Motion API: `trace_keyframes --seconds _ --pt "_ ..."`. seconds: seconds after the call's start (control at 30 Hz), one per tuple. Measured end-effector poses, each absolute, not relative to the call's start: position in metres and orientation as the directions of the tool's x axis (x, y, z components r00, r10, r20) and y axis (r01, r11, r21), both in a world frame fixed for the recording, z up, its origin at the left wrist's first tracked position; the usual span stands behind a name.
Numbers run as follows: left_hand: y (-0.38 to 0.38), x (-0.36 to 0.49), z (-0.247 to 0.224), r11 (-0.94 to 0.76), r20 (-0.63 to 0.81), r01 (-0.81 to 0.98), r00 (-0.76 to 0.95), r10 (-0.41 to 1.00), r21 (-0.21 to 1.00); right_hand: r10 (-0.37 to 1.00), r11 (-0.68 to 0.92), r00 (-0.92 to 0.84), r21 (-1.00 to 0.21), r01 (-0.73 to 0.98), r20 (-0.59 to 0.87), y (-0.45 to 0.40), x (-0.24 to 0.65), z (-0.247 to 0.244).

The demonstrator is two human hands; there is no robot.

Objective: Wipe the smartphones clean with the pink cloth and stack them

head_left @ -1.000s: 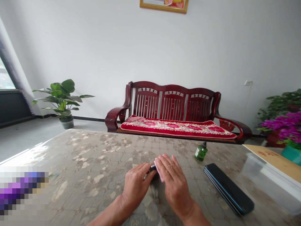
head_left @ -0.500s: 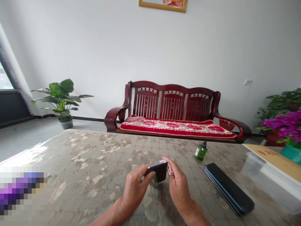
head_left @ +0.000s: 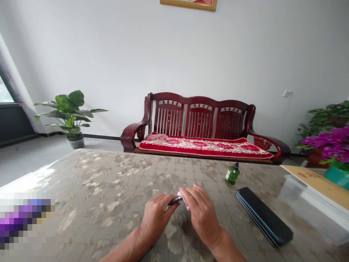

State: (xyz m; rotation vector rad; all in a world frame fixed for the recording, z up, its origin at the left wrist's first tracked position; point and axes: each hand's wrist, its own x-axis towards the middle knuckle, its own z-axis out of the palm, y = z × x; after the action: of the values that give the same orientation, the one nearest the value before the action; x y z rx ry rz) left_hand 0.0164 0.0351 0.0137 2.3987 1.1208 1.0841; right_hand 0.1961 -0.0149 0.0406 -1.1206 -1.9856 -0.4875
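A dark smartphone [head_left: 175,200] is held above the table, turned so that mostly its thin edge shows. My left hand [head_left: 156,214] is closed on one end of it, thumb below and fingers above. At the other end, my right hand [head_left: 202,215] presses a pink cloth [head_left: 183,197] against the phone, its fingers bent over the cloth. Most of the cloth and part of the phone are hidden under the right fingers.
A green spray bottle [head_left: 232,174] and a long black case [head_left: 264,217] are on the patterned table [head_left: 109,189] to the right. Beyond them stands a clear plastic box [head_left: 308,207]. A red wooden bench [head_left: 200,120] is behind the table. Purple flowers [head_left: 331,143] are far right.
The phone has tipped from showing its broad dark face to nearly edge-on. My right hand has moved over the phone's end with the cloth, its back turned upward.
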Motion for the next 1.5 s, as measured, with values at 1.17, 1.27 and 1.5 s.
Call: trace_keyframes --seconds 1.17,1.27,1.5 --pt "0.034 0.016 0.011 -0.501 0.238 0.719 0.443 0.864 0.482 0.621 0.408 -0.301 0.03 0.913 0.724 -0.01 0.196 0.012" --pt "0.035 0.016 0.013 -0.477 0.208 0.737 0.433 0.877 0.478 0.638 0.323 -0.246 0.037 0.946 0.729 -0.005 0.215 0.008" --pt "0.035 0.018 0.013 -0.472 0.209 0.74 0.427 0.88 0.478 0.601 0.397 -0.289 0.036 0.917 0.745 -0.012 0.191 0.01"
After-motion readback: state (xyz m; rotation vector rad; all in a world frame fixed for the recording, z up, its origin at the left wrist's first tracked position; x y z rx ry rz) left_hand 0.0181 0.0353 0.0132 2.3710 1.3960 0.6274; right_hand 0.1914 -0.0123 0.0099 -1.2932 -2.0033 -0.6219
